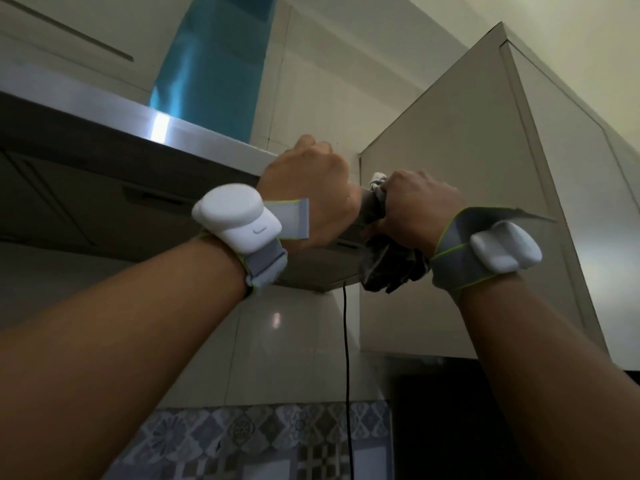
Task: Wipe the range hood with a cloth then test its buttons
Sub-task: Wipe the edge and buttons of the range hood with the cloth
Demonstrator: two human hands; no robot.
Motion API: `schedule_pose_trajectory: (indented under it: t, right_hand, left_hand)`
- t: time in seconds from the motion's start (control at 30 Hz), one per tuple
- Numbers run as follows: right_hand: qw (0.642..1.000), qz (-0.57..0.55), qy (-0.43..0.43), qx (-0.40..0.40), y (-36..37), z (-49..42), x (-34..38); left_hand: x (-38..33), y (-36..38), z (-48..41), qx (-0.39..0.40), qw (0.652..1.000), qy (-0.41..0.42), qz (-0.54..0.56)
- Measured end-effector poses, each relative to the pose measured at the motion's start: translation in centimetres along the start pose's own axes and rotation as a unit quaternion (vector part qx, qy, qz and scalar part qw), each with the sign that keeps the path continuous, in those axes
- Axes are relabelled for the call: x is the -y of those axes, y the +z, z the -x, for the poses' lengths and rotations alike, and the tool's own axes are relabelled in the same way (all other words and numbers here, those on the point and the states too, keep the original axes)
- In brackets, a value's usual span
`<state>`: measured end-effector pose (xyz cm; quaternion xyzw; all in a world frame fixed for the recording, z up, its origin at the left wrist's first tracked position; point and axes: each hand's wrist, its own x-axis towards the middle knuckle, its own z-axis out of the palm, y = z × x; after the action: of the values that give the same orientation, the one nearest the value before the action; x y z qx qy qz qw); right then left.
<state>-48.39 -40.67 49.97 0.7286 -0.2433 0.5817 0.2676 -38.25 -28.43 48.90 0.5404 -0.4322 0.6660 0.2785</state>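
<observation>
My right hand (415, 209) is clenched round the cloth (391, 268), pressing it to the right end of the range hood (104, 109). My left hand (308, 188) curls over the hood's right front corner just beside it. The cloth looks soft and limp, its slack hanging below my fist, so I'd keep it bunched in the palm; the hood seems rigid, fixed and slick, best steadied by its front edge.
</observation>
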Motion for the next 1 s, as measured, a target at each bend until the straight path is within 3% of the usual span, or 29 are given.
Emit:
schedule_pose_trajectory:
  t: [0.17, 0.5, 0.6, 0.8, 1.0]
  right_hand:
    - [1.000, -0.012, -0.012, 0.007, -0.4, 0.7, 0.0]
    - [0.979, -0.013, -0.065, 0.191, -3.7, 0.7, 0.9]
    - [0.985, 0.034, -0.066, 0.156, -3.2, 0.0, 0.7]
    - [0.997, -0.004, -0.034, 0.064, -1.3, 0.3, -0.1]
    - [0.998, -0.011, -0.037, 0.049, -0.7, 0.8, -0.3]
  left_hand:
    - [1.7, -3.1, 0.6, 0.067, 0.997, 0.022, -0.019]
    - [8.3, -8.5, 2.7, 0.069, 0.984, 0.041, -0.158]
    - [8.7, -7.9, 2.8, 0.033, 0.986, 0.050, -0.156]
    - [8.5, -6.8, 2.9, -0.034, 0.990, 0.040, -0.131]
    - [8.2, -6.1, 2.9, -0.073, 0.986, 0.030, -0.144]
